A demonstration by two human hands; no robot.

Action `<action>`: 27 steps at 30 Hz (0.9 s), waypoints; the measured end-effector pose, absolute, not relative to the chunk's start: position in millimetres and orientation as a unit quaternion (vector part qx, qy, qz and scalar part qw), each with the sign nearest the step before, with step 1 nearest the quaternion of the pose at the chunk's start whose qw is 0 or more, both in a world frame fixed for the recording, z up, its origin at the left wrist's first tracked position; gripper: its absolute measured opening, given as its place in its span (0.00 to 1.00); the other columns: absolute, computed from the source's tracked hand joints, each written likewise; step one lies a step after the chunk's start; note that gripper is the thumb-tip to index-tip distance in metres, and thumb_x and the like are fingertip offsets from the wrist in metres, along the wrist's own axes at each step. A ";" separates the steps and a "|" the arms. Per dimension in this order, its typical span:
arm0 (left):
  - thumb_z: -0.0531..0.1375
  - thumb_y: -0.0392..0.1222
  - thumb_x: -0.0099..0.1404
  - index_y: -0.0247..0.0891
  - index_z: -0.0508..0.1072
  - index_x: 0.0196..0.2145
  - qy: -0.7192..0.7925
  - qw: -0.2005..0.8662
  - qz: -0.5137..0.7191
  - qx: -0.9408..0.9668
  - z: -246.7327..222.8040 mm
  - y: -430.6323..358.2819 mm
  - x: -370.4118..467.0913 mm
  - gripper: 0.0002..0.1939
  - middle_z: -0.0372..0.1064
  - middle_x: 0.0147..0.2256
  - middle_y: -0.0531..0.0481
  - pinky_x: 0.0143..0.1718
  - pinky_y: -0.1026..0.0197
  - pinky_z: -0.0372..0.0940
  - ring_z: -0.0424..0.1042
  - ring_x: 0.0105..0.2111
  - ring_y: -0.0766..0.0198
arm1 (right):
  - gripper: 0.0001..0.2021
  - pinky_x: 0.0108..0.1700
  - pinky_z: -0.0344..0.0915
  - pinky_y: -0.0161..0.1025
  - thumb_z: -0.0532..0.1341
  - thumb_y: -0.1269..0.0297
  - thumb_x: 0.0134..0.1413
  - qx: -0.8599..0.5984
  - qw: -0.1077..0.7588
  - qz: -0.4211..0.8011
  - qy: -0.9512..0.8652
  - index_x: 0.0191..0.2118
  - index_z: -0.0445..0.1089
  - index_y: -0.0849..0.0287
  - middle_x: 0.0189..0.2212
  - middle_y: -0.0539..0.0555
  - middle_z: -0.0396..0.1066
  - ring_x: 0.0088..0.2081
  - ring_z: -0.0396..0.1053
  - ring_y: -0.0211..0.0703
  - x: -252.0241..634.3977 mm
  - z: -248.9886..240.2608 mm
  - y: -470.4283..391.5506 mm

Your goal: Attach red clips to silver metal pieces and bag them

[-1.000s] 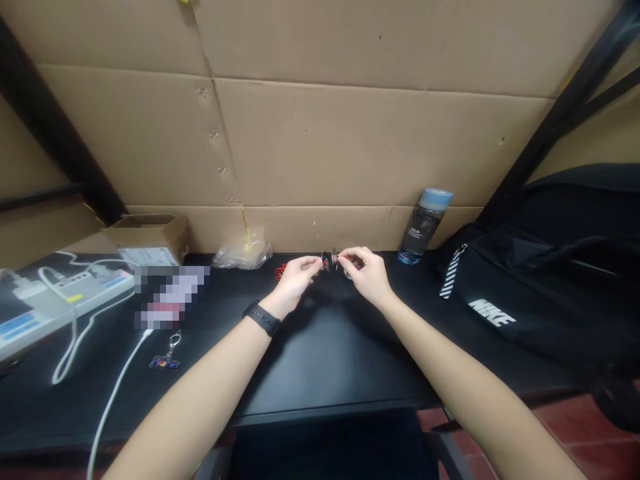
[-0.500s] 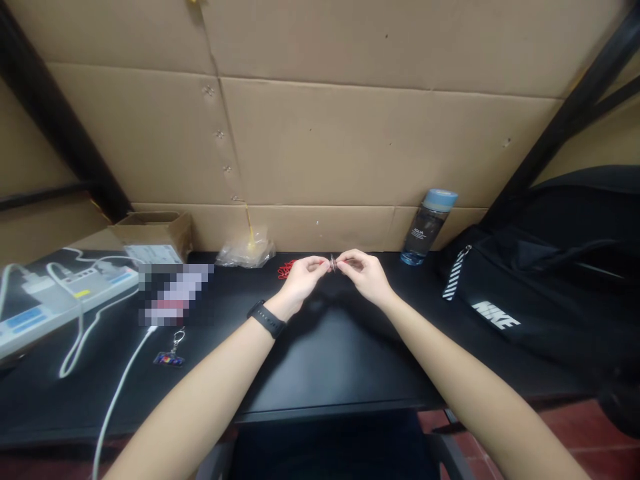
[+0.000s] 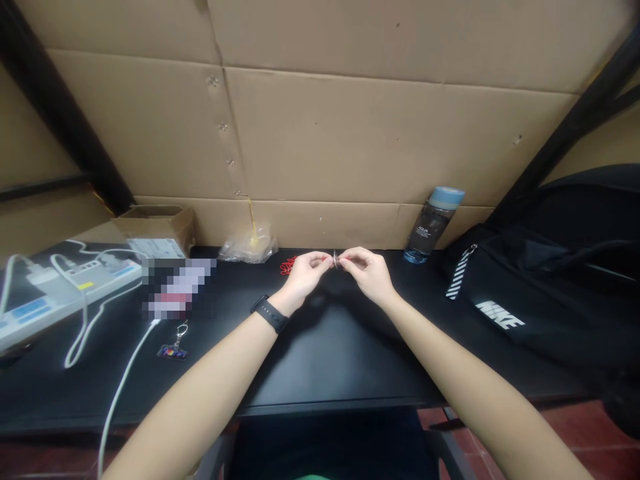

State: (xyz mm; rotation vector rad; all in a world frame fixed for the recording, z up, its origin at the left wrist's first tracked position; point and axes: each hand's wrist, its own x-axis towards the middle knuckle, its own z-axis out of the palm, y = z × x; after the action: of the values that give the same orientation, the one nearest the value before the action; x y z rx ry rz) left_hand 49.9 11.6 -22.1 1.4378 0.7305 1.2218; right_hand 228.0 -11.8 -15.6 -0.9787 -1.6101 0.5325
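Between my two hands is a small thin disc-like thing (image 3: 335, 259), standing nearly edge-on, its kind too small to make out. My left hand (image 3: 306, 272), with a dark watch (image 3: 270, 313) on its wrist, pinches it from the left between thumb and forefinger. From the right, my right hand (image 3: 369, 270) pinches at it the same way. Specks of red show at the fingertips of both hands. Just left of my left hand a tangled bundle of red cord (image 3: 287, 265) lies on the black table (image 3: 340, 373), partly hidden behind that hand.
A crumpled clear plastic bag (image 3: 249, 247) and an open cardboard box (image 3: 157, 230) stand at the back left. Nearer are a power strip (image 3: 75, 293), a blurred-out item with a white cable, and a keychain (image 3: 173, 350). At right are a water bottle (image 3: 433, 227) and a black bag (image 3: 530, 287).
The view has shifted slightly. My hands stay together, both pinching at the small disc-like thing, which looks a little turned.
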 end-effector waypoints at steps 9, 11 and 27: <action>0.67 0.46 0.62 0.33 0.78 0.36 0.310 0.529 0.498 0.613 -30.2 18.1 48.1 0.12 0.79 0.38 0.42 0.49 0.56 0.67 0.76 0.40 0.58 | 0.14 0.45 0.77 0.45 0.69 0.53 0.57 -0.411 0.541 0.297 -0.671 0.40 0.76 0.59 0.38 0.56 0.78 0.38 0.79 0.48 229.9 -18.4 -10.9; 0.67 0.46 0.62 0.33 0.78 0.37 0.312 0.528 0.498 0.613 -32.8 20.3 47.6 0.12 0.79 0.38 0.42 0.49 0.56 0.67 0.77 0.40 0.58 | 0.14 0.44 0.78 0.46 0.69 0.53 0.56 -0.409 0.540 0.314 -0.665 0.40 0.75 0.59 0.37 0.56 0.78 0.37 0.80 0.48 230.5 -19.3 -10.4; 0.67 0.41 0.61 0.32 0.79 0.37 0.328 0.525 0.468 0.631 -44.5 28.7 46.5 0.09 0.80 0.38 0.41 0.49 0.55 0.69 0.78 0.40 0.57 | 0.19 0.48 0.81 0.50 0.73 0.53 0.49 -0.401 0.524 0.421 -0.623 0.46 0.81 0.55 0.51 0.57 0.69 0.44 0.77 0.47 223.8 -19.8 -14.7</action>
State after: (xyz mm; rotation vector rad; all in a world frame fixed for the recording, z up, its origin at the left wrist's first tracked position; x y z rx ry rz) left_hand 46.5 28.7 -44.5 1.5095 0.7860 1.1195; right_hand 223.8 -14.7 -19.8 -0.9595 -1.4904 1.0071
